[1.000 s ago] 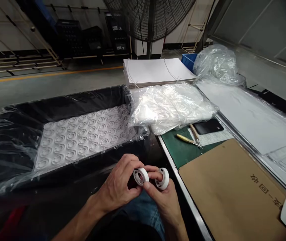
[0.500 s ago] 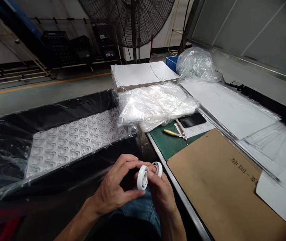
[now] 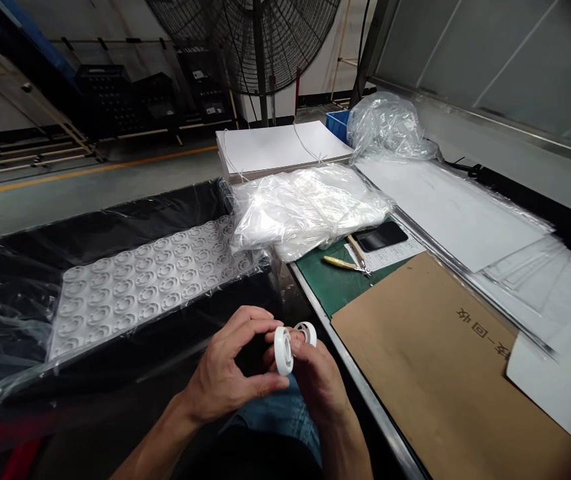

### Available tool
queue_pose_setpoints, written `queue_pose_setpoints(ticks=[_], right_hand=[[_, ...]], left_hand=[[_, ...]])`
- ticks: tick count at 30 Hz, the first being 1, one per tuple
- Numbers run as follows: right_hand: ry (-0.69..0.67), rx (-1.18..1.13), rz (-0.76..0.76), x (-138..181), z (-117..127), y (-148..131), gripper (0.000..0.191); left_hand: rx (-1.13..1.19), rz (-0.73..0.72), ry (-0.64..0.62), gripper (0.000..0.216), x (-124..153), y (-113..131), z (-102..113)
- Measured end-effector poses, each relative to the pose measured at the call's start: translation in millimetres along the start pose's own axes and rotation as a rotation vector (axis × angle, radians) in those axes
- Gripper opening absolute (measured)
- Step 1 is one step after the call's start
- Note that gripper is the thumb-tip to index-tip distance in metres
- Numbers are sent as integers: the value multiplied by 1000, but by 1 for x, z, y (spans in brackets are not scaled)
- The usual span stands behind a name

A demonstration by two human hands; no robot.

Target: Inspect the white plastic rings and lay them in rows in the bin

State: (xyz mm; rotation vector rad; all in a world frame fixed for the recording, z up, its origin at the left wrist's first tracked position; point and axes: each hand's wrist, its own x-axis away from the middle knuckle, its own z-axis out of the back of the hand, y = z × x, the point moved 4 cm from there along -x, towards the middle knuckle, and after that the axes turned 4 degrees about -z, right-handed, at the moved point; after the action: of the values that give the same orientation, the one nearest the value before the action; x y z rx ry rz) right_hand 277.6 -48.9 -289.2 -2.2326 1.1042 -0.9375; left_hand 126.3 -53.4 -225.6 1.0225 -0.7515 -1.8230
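My left hand (image 3: 228,377) pinches a white plastic ring (image 3: 282,349) between thumb and fingers, turned edge-on to me. My right hand (image 3: 315,380) holds a second white ring (image 3: 306,331) just behind and to the right of the first. Both hands are close together above my lap, in front of a black plastic-lined crate (image 3: 25,313). Inside the crate lies a white tray (image 3: 150,280) filled with several rows of similar rings.
A bundle of clear plastic bags (image 3: 310,207) lies right of the crate. On the green mat (image 3: 338,287) are a black phone (image 3: 380,237), a yellow-handled tool (image 3: 341,264) and a brown cardboard sheet (image 3: 445,373). White sheets (image 3: 445,207) and a standing fan (image 3: 245,40) lie beyond.
The two rings have come closer together and the left one has turned from face-on to edge-on. My view has shifted slightly right and up.
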Motion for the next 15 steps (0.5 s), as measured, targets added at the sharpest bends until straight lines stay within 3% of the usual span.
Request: queue_pose_setpoints(ticks=[15], right_hand=[[45, 11, 15, -2, 4, 5, 36]], left_hand=[[154, 274, 43, 51, -2, -10, 3]])
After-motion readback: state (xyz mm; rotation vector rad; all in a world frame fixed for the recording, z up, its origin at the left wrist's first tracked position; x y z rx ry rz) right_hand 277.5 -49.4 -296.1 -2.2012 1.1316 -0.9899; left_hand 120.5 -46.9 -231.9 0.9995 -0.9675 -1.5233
